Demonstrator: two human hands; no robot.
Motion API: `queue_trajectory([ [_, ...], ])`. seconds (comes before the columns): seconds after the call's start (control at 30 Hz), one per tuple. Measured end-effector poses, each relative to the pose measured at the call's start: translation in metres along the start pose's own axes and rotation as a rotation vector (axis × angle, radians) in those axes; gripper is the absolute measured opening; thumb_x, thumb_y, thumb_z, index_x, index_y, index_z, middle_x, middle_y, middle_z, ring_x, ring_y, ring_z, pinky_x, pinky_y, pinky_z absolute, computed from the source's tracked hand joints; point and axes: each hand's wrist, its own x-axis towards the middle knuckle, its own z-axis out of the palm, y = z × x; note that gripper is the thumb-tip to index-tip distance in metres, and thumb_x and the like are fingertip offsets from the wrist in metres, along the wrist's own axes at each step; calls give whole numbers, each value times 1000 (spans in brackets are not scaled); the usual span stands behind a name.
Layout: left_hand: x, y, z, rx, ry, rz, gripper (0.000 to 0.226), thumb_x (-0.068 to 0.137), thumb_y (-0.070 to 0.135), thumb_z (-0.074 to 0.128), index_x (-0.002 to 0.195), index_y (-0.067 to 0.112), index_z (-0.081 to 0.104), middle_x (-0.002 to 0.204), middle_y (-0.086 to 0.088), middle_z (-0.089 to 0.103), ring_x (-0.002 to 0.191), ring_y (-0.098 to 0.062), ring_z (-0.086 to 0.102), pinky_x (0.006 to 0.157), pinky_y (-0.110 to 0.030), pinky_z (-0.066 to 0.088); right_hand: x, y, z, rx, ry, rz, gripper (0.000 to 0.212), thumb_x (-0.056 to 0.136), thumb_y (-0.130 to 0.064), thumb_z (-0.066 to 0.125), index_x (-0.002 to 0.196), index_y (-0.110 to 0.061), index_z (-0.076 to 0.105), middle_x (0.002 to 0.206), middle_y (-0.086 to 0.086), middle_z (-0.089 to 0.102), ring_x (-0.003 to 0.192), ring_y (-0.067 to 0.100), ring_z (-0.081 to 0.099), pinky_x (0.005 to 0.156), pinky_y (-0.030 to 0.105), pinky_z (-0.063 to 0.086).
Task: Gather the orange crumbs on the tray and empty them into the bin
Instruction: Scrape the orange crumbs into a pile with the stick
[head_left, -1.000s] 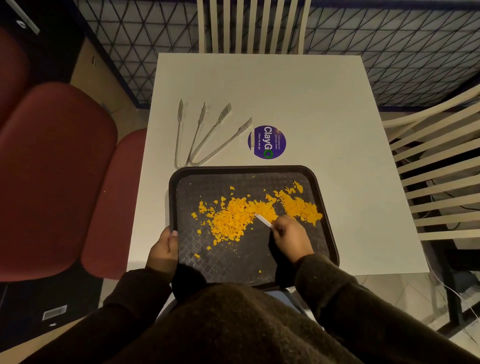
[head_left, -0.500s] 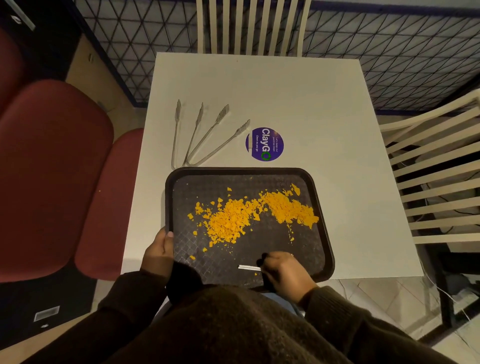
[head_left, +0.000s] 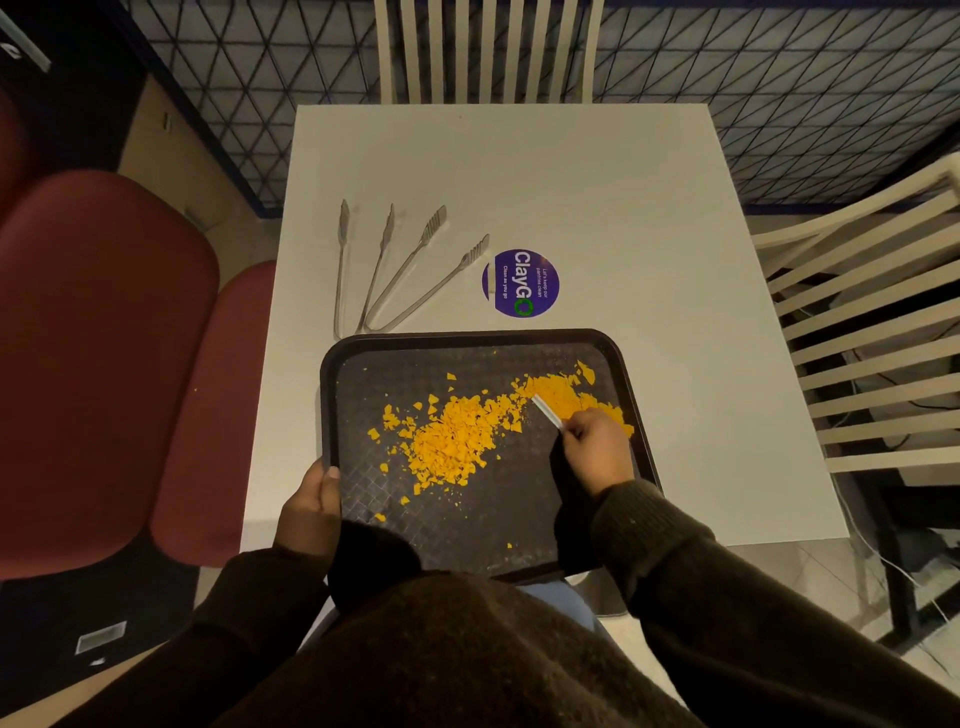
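White and thin, a small strip (head_left: 546, 410) is pinched in the curled right hand (head_left: 597, 452), its tip laid into the right end of the orange crumbs (head_left: 457, 436). The hand rests over part of that patch, so a knuckle or the sleeve could drag flakes over the right rim just beside it. The strip is narrow; a stroke leftward would likely let crumbs slip round both ends and leave a trail rather than a heap. The bulk lies mid-tray, with stray bits toward the far left and the near edge, easy to miss. The left hand (head_left: 309, 501) grips the near left rim of the dark tray (head_left: 332, 364), thumb over the lip. The tray juts past the near edge of the white table (head_left: 649, 234), so a hard push or a slack grip might tip it toward the lap. Two pairs of tongs (head_left: 384, 270) and a purple sticker (head_left: 522, 283) lie just beyond the far rim, clear of the work. No bin is plainly in view, so the carry there is one more chance to spill.
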Motion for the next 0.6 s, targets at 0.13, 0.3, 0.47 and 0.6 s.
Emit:
queue_trajectory([
  [0.13, 0, -1, 1, 19, 16, 21, 37, 98, 18, 29, 126, 0, 45, 127, -24, 54, 119, -41, 47, 101, -41, 35, 19, -2, -3, 43, 76, 113, 13, 87, -8, 57, 86, -2, 69, 89, 16, 68, 83, 30, 63, 75, 32, 48],
  [0.3, 0, 0, 1, 8, 12, 24, 36, 98, 18, 29, 124, -1, 46, 124, -25, 55, 116, -41, 49, 98, -40, 36, 7, 4, -9, 43, 113, 113, 8, 87, -10, 58, 87, -5, 65, 92, 13, 64, 81, 25, 58, 76, 33, 45],
  [0.47, 3, -1, -1, 0, 18, 66, 38, 98, 22, 32, 127, 2, 45, 124, -25, 56, 116, -42, 49, 98, -41, 36, -50, 46, -14, -140, -57, -201, 8, 81, -7, 66, 87, -12, 69, 84, 6, 64, 81, 24, 56, 69, 31, 41],
  [0.6, 0, 8, -3, 8, -4, 191, 61, 83, 35, 25, 141, 15, 29, 133, -19, 50, 119, -40, 48, 98, -39, 36, -82, 80, -10, -381, -115, -325, 28, 59, -9, 85, 81, -19, 70, 77, 0, 66, 69, 20, 57, 60, 31, 48],
])
